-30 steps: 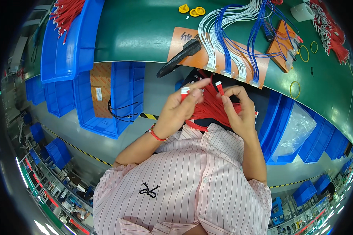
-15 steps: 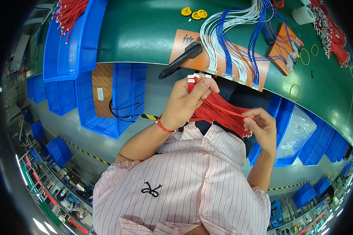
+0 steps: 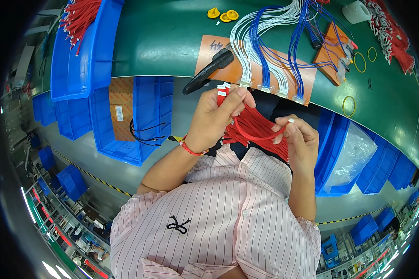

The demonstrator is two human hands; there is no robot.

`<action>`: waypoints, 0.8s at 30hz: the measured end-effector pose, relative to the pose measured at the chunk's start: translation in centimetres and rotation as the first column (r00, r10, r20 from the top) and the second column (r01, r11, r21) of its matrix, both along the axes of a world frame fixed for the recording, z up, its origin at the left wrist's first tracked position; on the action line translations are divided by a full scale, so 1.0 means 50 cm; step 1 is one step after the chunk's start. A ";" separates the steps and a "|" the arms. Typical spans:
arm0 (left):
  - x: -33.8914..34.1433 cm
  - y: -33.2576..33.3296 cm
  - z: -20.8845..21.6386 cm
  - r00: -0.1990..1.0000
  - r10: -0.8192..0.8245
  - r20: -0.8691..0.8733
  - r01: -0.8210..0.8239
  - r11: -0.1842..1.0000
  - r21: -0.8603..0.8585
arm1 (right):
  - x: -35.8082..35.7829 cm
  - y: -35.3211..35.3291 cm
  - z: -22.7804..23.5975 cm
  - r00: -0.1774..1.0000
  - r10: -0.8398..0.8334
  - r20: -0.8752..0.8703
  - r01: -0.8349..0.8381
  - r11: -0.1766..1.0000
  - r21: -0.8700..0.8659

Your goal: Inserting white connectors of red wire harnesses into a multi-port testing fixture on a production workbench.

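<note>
Wire handling at a green bench. Just off its near edge, the left hand pinches red wires by their white plugs; the right hand, apart from it, grips one strand near its end. The wire pile lies on the bench's near side. The step appears to be single-strand handling; the next move likely calls for a firm left pinch.

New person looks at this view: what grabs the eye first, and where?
Probably the red wire bundle in the middle, below the table edge: the left hand pinches several white-tipped ends, the right hand one more. Next, the white wires and blue wires fanning across the green table onto an orange sheet. Then the blue bin at upper left, with more red wires.
</note>
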State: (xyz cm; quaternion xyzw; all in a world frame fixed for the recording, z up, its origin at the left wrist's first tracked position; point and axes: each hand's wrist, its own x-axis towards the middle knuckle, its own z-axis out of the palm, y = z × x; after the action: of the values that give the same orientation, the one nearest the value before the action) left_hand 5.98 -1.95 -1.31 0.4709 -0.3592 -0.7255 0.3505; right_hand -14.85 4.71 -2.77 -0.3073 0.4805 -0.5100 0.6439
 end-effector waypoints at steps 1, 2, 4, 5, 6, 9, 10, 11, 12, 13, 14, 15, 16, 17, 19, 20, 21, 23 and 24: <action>0.000 0.000 0.001 1.000 0.003 -0.011 -0.003 1.000 0.009 | 0.005 -0.003 0.004 0.999 -0.021 -0.038 0.021 1.000 0.011; 0.000 0.001 0.001 1.000 0.007 -0.021 -0.007 1.000 0.018 | 0.007 -0.006 0.005 0.997 -0.038 -0.064 0.039 0.999 0.010; -0.007 0.004 -0.002 0.996 0.069 -0.057 -0.066 0.997 0.043 | 0.008 -0.013 0.005 0.991 -0.072 -0.116 0.074 0.997 0.007; -0.013 0.007 -0.003 0.992 0.098 -0.077 -0.094 0.994 0.058 | 0.008 -0.016 0.008 0.989 -0.091 -0.116 0.092 0.996 0.004; -0.018 0.009 -0.002 0.981 0.135 -0.139 -0.123 0.988 0.095 | 0.008 -0.021 0.011 0.987 -0.110 -0.116 0.111 0.994 0.000; -0.025 0.012 -0.005 0.935 0.206 -0.288 -0.159 0.971 0.177 | 0.008 -0.027 0.016 0.974 -0.151 -0.171 0.152 0.988 -0.012; -0.020 0.010 -0.003 0.940 0.178 -0.290 -0.124 0.973 0.194 | 0.008 -0.028 0.016 0.967 -0.163 -0.198 0.162 0.987 -0.017; -0.013 0.006 0.001 0.945 0.146 -0.293 -0.086 0.974 0.209 | 0.008 -0.030 0.017 0.963 -0.158 -0.220 0.159 0.987 -0.014; -0.005 0.002 0.004 0.948 0.116 -0.296 -0.049 0.974 0.223 | 0.008 -0.032 0.018 0.958 -0.154 -0.241 0.156 0.988 -0.010; 0.004 0.002 -0.002 0.942 0.068 -0.329 0.000 0.979 0.204 | 0.008 -0.034 0.019 0.953 -0.148 -0.263 0.152 0.988 -0.007; 0.009 0.002 0.001 0.941 0.060 -0.333 0.013 0.977 0.213 | 0.009 -0.036 0.017 0.949 -0.148 -0.276 0.150 0.989 -0.015; 0.012 0.003 0.007 0.940 0.052 -0.337 0.025 0.975 0.222 | 0.010 -0.038 0.016 0.945 -0.148 -0.290 0.148 0.989 -0.024; 0.014 0.005 0.011 0.939 0.044 -0.341 0.038 0.972 0.231 | 0.009 -0.039 0.016 0.941 -0.149 -0.304 0.146 0.989 -0.032; 0.017 0.010 0.011 0.937 0.045 -0.346 0.041 0.970 0.238 | 0.009 -0.039 0.017 0.943 -0.145 -0.300 0.144 0.989 -0.026; 0.021 0.021 0.008 0.933 0.048 -0.356 0.047 0.966 0.253 | 0.007 -0.041 0.020 0.946 -0.137 -0.292 0.139 0.990 -0.015; 0.023 0.027 0.006 0.933 0.055 -0.356 0.042 0.965 0.259 | 0.006 -0.042 0.023 0.958 -0.140 -0.252 0.145 0.989 0.003; 0.024 0.032 0.003 0.932 0.063 -0.356 0.036 0.963 0.265 | 0.005 -0.043 0.025 0.967 -0.143 -0.212 0.150 0.988 0.021; 0.025 0.040 0.001 0.935 0.079 -0.347 0.020 0.962 0.273 | 0.006 -0.043 0.024 0.978 -0.166 -0.129 0.174 0.983 0.052; 0.026 0.043 0.001 0.937 0.086 -0.338 0.010 0.962 0.274 | 0.008 -0.041 0.019 0.978 -0.187 -0.087 0.193 0.979 0.066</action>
State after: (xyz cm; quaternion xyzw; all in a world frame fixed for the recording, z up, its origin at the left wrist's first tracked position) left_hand 7.29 0.19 -1.25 0.3863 -0.1798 -0.8324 0.3544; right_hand -14.47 2.67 -1.81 -0.2563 0.5516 -0.5384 0.5832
